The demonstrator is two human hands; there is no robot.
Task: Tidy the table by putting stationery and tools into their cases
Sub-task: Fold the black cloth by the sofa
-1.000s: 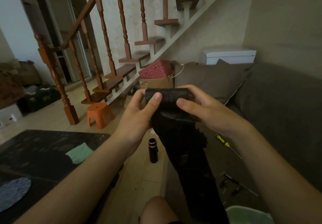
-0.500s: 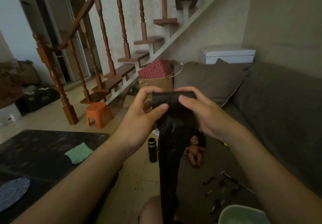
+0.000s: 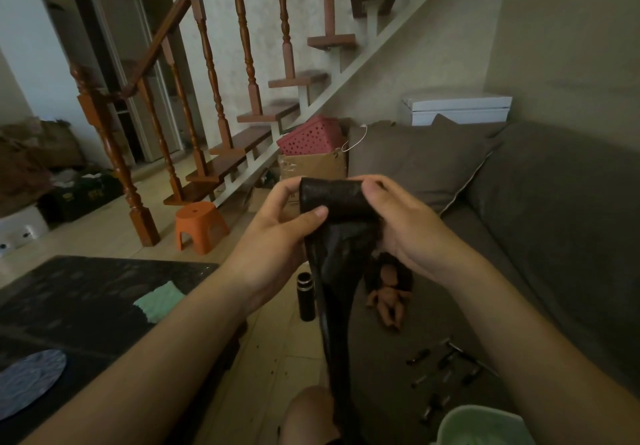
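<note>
As two hands grip one roll (black), one doll lies nearby.

The black case looks like grained leather with a faint sheen. The sofa on the right is matt cloth; far left, the banister is glossy varnished wood.

2 hands gripping rolled black tool case (tail hanging), sofa
</note>
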